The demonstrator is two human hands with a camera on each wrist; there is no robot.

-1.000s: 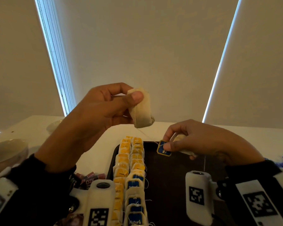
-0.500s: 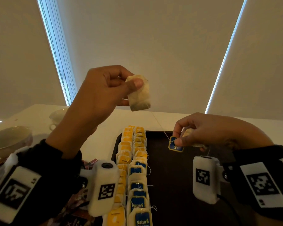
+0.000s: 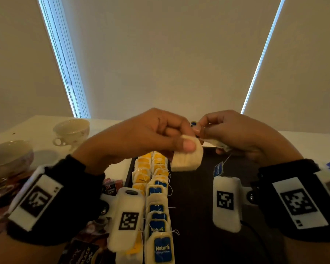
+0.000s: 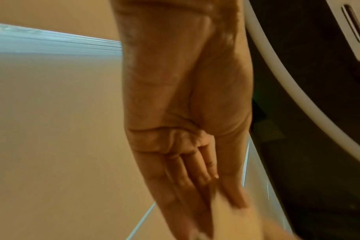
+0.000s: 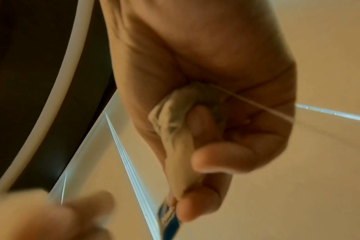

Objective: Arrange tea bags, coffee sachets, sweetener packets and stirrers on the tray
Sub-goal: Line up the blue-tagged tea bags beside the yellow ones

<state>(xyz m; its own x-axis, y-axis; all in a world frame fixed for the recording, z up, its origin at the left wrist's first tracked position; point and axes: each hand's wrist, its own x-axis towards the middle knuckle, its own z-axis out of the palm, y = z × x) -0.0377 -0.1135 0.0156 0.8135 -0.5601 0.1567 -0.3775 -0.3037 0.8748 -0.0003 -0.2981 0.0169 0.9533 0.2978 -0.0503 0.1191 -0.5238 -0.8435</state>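
Looking down from the head view, the dark tray (image 3: 198,216) is holding two rows of tea bags (image 3: 156,189) along its left side, yellow-tagged ones at the far end and blue-tagged ones nearer the person. Left of the tray, coffee sachets (image 3: 112,187) are lying on the white table (image 3: 44,128), and two teacups (image 3: 71,130) are standing farther off on the left. The left hand (image 3: 141,138) is pinching a pale tea bag (image 3: 187,157) between thumb and fingers above the tray's far end. The right hand (image 3: 236,134) is clutching a second tea bag (image 3: 217,143) and pinching a small blue tag (image 3: 193,123) at its fingertips, while another blue tag (image 3: 218,168) is dangling on a string below it.

In the left wrist view, the left hand (image 4: 185,113) is showing its palm with the fingers (image 4: 187,170) closing on something pale and blurred.

In the right wrist view, the right hand (image 5: 205,81) is gripping the crumpled second tea bag (image 5: 175,129) in its curled fingers, a thread running off to the right, and a blue tag (image 5: 168,217) is being nipped at the fingertips.

Since half a second ago the hands have been coming together: the left one has dropped and the right one has risen, so their fingertips are now almost touching.
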